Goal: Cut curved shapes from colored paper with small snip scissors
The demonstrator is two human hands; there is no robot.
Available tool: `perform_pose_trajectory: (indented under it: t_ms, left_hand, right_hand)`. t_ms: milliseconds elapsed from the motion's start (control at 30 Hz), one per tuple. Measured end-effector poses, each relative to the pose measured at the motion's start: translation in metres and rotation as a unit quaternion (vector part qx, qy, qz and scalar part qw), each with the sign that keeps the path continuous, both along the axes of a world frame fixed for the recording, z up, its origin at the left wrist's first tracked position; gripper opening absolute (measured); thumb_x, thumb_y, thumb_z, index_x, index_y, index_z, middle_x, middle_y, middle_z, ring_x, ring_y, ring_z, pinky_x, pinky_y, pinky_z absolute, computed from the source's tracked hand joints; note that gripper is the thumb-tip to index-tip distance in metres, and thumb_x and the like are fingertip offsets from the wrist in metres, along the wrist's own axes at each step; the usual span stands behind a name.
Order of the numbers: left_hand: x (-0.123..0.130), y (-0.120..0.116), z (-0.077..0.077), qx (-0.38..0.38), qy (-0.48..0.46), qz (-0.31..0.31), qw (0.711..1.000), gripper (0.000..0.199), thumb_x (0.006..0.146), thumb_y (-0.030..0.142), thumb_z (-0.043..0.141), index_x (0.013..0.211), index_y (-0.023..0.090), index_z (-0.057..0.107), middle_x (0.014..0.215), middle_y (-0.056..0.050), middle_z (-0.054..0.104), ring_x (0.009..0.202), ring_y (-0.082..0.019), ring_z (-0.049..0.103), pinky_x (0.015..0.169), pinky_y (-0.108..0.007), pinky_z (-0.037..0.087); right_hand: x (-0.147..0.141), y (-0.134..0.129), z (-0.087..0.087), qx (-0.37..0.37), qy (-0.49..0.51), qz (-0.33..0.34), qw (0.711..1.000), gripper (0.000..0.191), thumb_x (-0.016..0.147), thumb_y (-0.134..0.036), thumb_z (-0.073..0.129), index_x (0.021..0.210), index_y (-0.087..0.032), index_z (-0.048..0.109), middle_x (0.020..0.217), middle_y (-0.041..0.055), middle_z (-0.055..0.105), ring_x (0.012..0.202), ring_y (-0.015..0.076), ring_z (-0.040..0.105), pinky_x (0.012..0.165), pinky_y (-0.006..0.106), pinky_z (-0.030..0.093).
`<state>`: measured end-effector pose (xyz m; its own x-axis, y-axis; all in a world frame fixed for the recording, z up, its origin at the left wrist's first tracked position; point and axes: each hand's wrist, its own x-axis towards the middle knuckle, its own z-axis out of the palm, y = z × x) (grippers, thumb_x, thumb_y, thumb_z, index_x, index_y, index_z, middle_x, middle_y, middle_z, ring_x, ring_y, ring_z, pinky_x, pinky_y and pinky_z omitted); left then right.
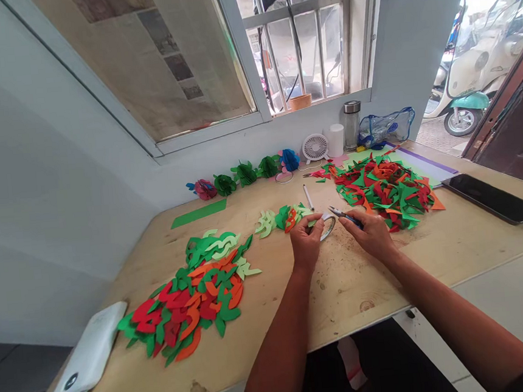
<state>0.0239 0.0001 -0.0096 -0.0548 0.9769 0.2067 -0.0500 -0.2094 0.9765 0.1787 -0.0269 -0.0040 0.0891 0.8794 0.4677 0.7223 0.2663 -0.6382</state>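
Note:
My left hand (306,241) grips a roll of tape (327,228), a thin white ring, between thumb and fingers. Close by on the right, my right hand (369,233) is closed on a small pointed tool (346,218) with a dark blue handle; its kind is not clear. The tool's grey tip is near the tape's upper edge, and I cannot tell if they touch. Just behind my left hand lie green and orange paper pieces (286,217) and pale green curled pieces (266,223). Beyond the hands lies a white pen (308,197).
Cut paper shapes (192,299) are heaped at left, red and green scraps (389,191) at right. A phone (494,198) lies at the right, a white power bank (90,354) at the left. Paper ornaments (245,173), a small fan (315,148) and a bottle (352,126) line the wall.

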Motion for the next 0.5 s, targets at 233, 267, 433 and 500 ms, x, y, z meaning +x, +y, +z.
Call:
perform_pose_trajectory:
  t_ms: [233, 267, 433, 500]
  left_hand:
    - [0.0001, 0.0003, 0.0013, 0.017, -0.002, 0.018, 1.000, 0.023, 0.070, 0.034, 0.067, 0.082, 0.015, 0.071, 0.064, 0.000, 0.060, 0.053, -0.008, 0.052, 0.048, -0.019, 0.039]
    - [0.0002, 0.0001, 0.0018, 0.018, -0.004, 0.020, 1.000, 0.022, 0.070, 0.033, 0.066, 0.082, 0.015, 0.071, 0.064, 0.000, 0.059, 0.053, -0.008, 0.051, 0.048, -0.019, 0.038]
    - [0.0010, -0.0015, 0.0029, 0.005, -0.009, 0.016, 1.000, 0.023, 0.070, 0.033, 0.066, 0.083, 0.015, 0.072, 0.057, 0.003, 0.054, 0.045, -0.005, 0.042, 0.043, -0.018, 0.032]
    - [0.0014, -0.0017, 0.0024, -0.001, -0.013, 0.008, 1.000, 0.024, 0.070, 0.034, 0.066, 0.084, 0.015, 0.072, 0.057, 0.002, 0.056, 0.045, -0.005, 0.042, 0.043, -0.018, 0.032]
  right_hand:
    - [0.0002, 0.0012, -0.0021, -0.020, -0.013, 0.036, 0.999, 0.042, 0.083, -0.054, 0.049, 0.087, -0.018, 0.069, 0.061, 0.0017, 0.059, 0.054, 0.0133, 0.050, 0.051, 0.023, 0.033]
    - [0.0001, 0.0012, -0.0019, -0.023, -0.014, 0.038, 0.999, 0.041, 0.083, -0.054, 0.049, 0.087, -0.018, 0.069, 0.061, 0.0017, 0.059, 0.054, 0.0133, 0.050, 0.052, 0.023, 0.033]
    - [-0.0013, -0.0002, 0.0001, -0.032, -0.020, 0.039, 0.999, 0.042, 0.084, -0.053, 0.048, 0.088, -0.017, 0.069, 0.057, 0.0002, 0.056, 0.052, 0.0124, 0.047, 0.051, 0.023, 0.032]
    - [-0.0017, -0.0008, 0.0010, -0.033, -0.022, 0.042, 0.998, 0.043, 0.084, -0.053, 0.047, 0.088, -0.017, 0.069, 0.056, -0.0004, 0.054, 0.051, 0.0121, 0.046, 0.051, 0.023, 0.031]
